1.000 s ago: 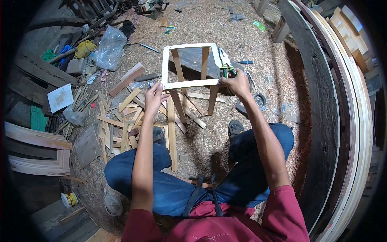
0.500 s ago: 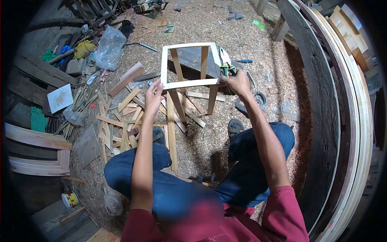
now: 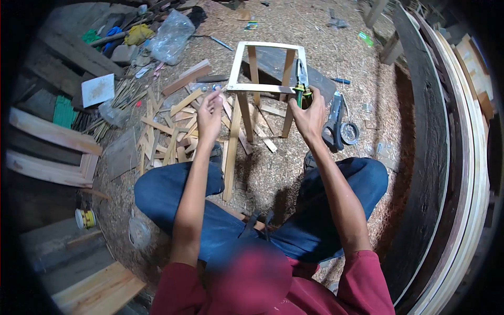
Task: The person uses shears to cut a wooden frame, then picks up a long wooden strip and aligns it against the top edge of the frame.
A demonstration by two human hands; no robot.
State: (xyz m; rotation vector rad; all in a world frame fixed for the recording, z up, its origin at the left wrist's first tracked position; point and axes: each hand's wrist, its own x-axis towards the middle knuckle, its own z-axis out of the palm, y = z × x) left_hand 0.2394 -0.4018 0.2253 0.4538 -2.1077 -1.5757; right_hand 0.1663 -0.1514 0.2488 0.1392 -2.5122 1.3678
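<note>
Right hand [image 3: 308,110] clamped on your green-handled pliers [image 3: 302,86], beside wooden frame [image 3: 268,88]. Left fingers [image 3: 214,101] curled, slightly apart, near frame corner.

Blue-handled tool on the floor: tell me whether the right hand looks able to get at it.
Probably yes: the blue-handled tool lies beyond the right hand, with nothing standing between them, but the hand holds pliers, which it would likely have to release first.

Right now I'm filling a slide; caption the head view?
Right hand holding pliers at a legged wooden frame, left hand close by.
</note>
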